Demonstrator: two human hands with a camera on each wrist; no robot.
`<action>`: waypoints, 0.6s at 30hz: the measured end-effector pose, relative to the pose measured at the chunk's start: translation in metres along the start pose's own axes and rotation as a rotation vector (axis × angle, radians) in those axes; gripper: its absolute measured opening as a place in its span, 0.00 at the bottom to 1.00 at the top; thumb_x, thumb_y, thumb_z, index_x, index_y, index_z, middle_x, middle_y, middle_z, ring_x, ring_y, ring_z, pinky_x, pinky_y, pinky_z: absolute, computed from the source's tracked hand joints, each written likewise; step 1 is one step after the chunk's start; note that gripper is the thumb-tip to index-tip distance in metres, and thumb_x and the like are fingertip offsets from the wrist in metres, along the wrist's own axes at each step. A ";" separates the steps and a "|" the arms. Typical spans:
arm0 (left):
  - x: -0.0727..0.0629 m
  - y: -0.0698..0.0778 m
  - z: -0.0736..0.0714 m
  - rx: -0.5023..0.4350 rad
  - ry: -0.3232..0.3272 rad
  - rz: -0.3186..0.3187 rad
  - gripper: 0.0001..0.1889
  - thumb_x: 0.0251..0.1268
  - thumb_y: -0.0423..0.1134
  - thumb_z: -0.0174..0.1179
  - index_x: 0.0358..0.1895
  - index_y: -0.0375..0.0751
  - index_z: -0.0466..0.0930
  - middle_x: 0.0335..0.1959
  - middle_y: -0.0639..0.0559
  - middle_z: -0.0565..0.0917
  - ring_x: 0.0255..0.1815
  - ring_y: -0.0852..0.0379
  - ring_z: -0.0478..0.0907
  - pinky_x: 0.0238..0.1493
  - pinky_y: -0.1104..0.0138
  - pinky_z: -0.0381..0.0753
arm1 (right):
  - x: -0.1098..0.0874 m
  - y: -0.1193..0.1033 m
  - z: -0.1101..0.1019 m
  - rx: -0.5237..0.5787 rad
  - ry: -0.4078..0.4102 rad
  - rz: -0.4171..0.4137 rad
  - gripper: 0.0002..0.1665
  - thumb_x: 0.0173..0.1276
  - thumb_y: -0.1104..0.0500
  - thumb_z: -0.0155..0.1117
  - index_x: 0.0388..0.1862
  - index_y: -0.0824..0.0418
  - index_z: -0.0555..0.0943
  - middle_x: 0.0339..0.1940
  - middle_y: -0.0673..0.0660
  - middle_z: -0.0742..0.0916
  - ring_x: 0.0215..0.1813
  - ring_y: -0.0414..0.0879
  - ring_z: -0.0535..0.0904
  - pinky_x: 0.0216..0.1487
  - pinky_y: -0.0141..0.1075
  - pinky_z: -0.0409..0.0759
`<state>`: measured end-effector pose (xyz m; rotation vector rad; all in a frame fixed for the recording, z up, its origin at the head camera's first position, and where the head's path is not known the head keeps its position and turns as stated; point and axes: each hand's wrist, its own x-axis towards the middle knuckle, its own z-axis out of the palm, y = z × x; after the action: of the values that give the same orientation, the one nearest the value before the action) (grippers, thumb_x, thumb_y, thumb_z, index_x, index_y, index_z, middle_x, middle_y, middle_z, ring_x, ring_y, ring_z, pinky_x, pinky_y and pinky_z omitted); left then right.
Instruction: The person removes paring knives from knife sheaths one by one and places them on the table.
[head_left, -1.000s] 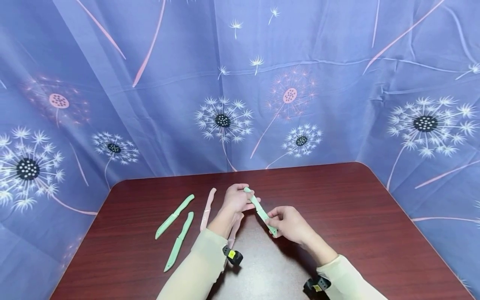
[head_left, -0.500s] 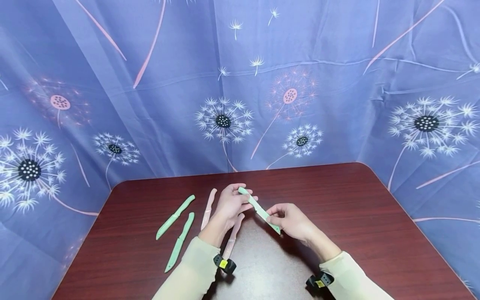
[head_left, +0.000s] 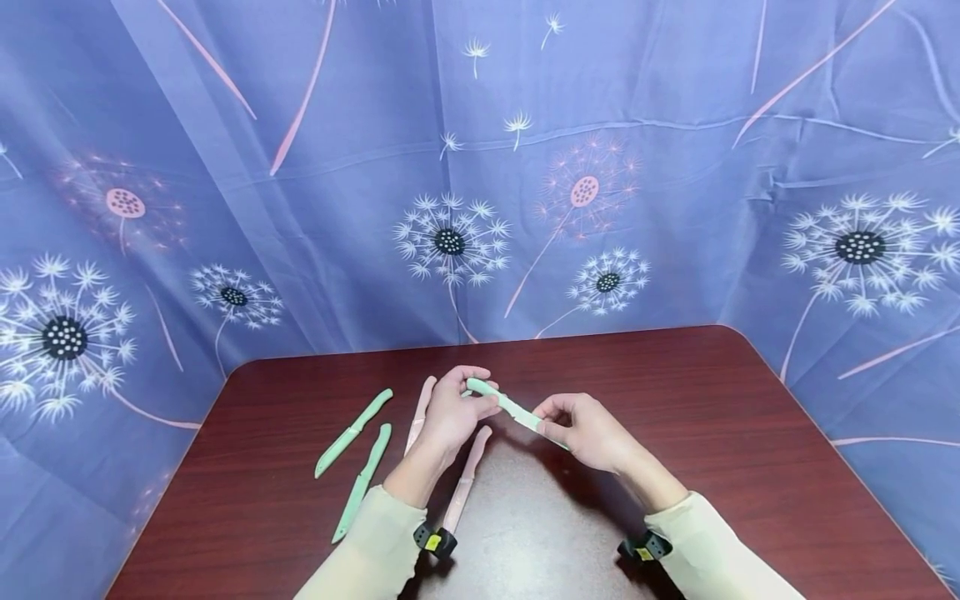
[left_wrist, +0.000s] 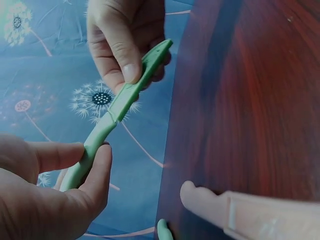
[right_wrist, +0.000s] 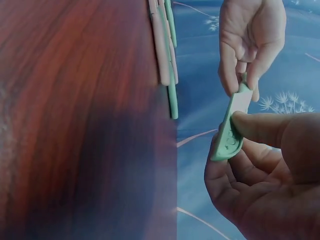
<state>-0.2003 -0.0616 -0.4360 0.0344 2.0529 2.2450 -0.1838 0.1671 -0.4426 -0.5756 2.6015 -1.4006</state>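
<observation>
We find the held green knife (head_left: 517, 412) lifted above the counter (head_left: 697, 417), slanting in the head view from its handle at upper left to its tip at lower right, and stretched between two hands. Our left hand (head_left: 454, 410) pinches the handle between thumb and finger, the gap no wider than the handle itself. Our right hand (head_left: 591, 433) pinches the broader blade part, its thumb pressed on the flat face and its fingers curled behind. Where handle and blade part meet, the left wrist view shows us a small step (the tip end, in the right wrist view, bears a little pattern of marks).

Just beside our left forearm lies a pink knife (head_left: 469, 475), its far end reaching the black wrist device (head_left: 435, 542). A second pink knife (head_left: 422, 410) lies on the other side of that hand, partly hidden from us by it. Further left we have two more on the counter, the upper green knife (head_left: 353, 433) and the lower green knife (head_left: 362, 485), both lying aslant and apart. Pale sleeves (head_left: 712, 537) cover our forearms, and behind everything hangs a blue cloth (head_left: 337, 258) printed with dandelions.
</observation>
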 end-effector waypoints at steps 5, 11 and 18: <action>-0.004 -0.002 -0.005 0.150 -0.011 0.076 0.17 0.64 0.19 0.65 0.55 0.30 0.80 0.49 0.37 0.87 0.45 0.51 0.88 0.48 0.61 0.89 | 0.000 -0.003 0.000 -0.095 0.008 -0.054 0.03 0.76 0.61 0.70 0.41 0.59 0.87 0.32 0.48 0.86 0.35 0.42 0.78 0.40 0.36 0.76; -0.007 -0.004 -0.013 0.378 -0.031 0.212 0.14 0.65 0.23 0.69 0.52 0.36 0.85 0.43 0.44 0.88 0.38 0.53 0.86 0.41 0.67 0.85 | 0.000 -0.003 0.000 -0.170 0.035 -0.105 0.03 0.74 0.64 0.71 0.41 0.55 0.87 0.34 0.48 0.88 0.37 0.40 0.79 0.42 0.37 0.78; -0.013 -0.003 -0.017 0.618 -0.032 0.356 0.15 0.67 0.29 0.72 0.55 0.43 0.88 0.43 0.50 0.89 0.34 0.59 0.84 0.70 0.51 0.70 | 0.001 -0.004 0.001 -0.250 0.076 -0.194 0.08 0.72 0.67 0.72 0.41 0.54 0.87 0.35 0.43 0.85 0.36 0.38 0.78 0.40 0.36 0.79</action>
<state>-0.1887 -0.0796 -0.4400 0.5107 2.8112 1.6342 -0.1836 0.1635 -0.4396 -0.8439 2.8717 -1.1724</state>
